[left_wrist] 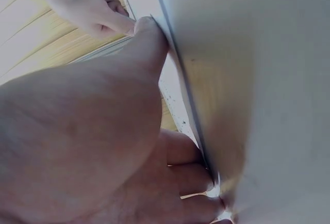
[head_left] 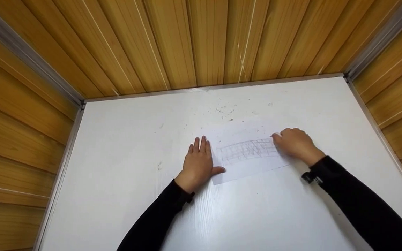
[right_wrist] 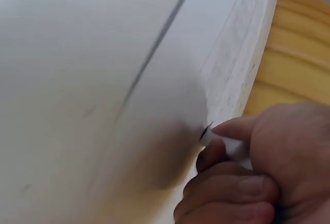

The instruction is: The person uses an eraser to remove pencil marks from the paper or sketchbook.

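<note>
A sheet of white paper (head_left: 246, 172) lies on the white table, bearing a curved pencil-drawn band (head_left: 253, 149) with a grid of lines and darker hatching near its middle. My left hand (head_left: 197, 164) rests flat at the sheet's left edge, fingers straight and thumb spread over the paper. At the drawing's right end, my right hand (head_left: 296, 144) pinches a small white eraser (right_wrist: 207, 137) between thumb and index finger. The eraser has a dark smudged edge and sits close over the paper; most of it is hidden by the fingers, the others curled beneath.
Dark crumbs (head_left: 231, 120) are scattered over the table (head_left: 127, 146) beyond the sheet. Wood-patterned panels (head_left: 208, 42) rise behind and on both sides, with grey metal trim (head_left: 194, 90) along the table's back edge. A black device (head_left: 312, 177) is strapped at the right wrist.
</note>
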The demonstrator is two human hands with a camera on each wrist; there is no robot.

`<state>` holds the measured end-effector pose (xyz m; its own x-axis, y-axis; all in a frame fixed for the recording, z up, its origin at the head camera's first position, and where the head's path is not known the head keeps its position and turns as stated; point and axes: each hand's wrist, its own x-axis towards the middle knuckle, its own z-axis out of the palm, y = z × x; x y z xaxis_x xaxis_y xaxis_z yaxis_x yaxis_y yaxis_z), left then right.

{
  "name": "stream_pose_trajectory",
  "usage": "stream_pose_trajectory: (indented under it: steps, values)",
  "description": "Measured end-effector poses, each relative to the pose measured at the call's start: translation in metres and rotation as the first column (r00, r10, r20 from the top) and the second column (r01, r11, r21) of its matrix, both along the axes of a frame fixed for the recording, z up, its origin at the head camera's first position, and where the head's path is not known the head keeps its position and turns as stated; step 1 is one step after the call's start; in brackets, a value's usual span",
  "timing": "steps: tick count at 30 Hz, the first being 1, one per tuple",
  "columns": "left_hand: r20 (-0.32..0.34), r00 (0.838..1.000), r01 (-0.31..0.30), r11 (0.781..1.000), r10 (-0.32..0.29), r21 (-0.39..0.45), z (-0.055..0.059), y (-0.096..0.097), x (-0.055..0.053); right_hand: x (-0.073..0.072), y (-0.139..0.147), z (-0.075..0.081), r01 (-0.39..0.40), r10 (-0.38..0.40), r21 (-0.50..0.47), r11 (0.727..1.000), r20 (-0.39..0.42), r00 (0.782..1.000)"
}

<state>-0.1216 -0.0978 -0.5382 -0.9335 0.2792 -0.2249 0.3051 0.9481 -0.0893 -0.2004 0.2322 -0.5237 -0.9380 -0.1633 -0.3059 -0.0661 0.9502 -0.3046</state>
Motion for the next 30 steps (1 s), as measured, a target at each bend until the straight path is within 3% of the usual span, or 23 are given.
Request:
stream_pose_trajectory:
  steps: [5,10,14,17,20,25,30]
  values:
    - [0.004,1.000,-0.003,1.000,0.003,0.003,-0.005,-0.003,0.003,0.003,-0.008,-0.003,0.003,-0.004,-0.033,0.999,-0.023,1.000]
    - [0.008,1.000,0.011,1.000,-0.012,0.011,-0.007,-0.003,0.004,0.015,-0.048,-0.004,-0.010,0.006,-0.111,0.994,-0.028,1.000]
    - [-0.022,1.000,0.017,1.000,-0.017,0.010,-0.007,-0.004,0.003,0.020,-0.101,-0.001,-0.109,0.113,-0.137,0.984,0.020,0.993]
    - [-0.036,0.999,0.028,0.999,-0.027,0.025,-0.007,-0.004,0.004,0.023,-0.138,-0.001,-0.210,0.214,-0.117,0.971,0.024,0.976]
    - [-0.040,0.998,0.042,0.999,-0.040,0.029,-0.008,-0.002,0.005,0.027,-0.161,-0.005,-0.265,0.267,-0.087,0.960,0.014,0.963]
    - [-0.035,0.999,0.040,0.999,-0.039,0.020,-0.006,0.000,0.003,0.025,-0.161,-0.012,-0.247,0.246,-0.057,0.967,-0.016,0.969]
    - [-0.019,1.000,0.008,1.000,-0.008,0.016,-0.002,-0.002,0.001,0.012,-0.115,-0.010,-0.193,0.191,-0.088,0.977,-0.029,0.981]
